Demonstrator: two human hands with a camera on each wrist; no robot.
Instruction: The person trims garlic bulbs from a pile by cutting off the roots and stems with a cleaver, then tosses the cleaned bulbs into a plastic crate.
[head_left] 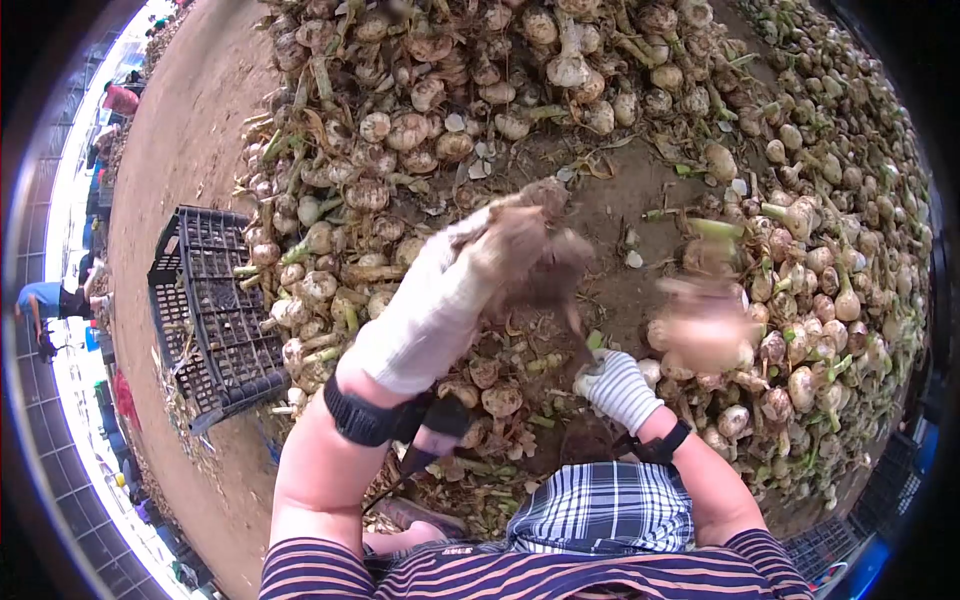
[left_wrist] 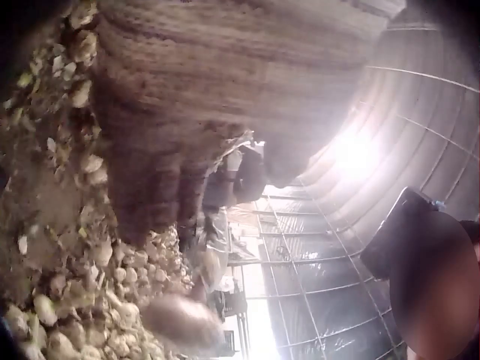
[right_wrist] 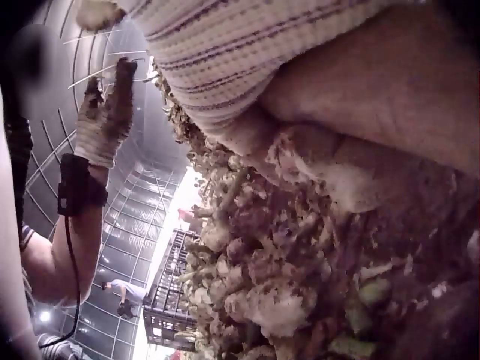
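My left hand is stretched forward over the bare soil in the head view, its pale glove soiled dark brown at the fingers. In the right wrist view this left hand is raised with fingers apart and nothing between them. Right of it, a motion-blurred garlic bulb shows over the heap; a blurred bulb also appears below the fingers in the left wrist view. My right hand, in a striped white glove, is curled near my lap round a thin brown blade-like tool, partly hidden.
Heaps of garlic bulbs with cut stems lie ahead, and more bulbs spread on the right. A black plastic crate stands at the left beside a dirt path. Another person is farther left.
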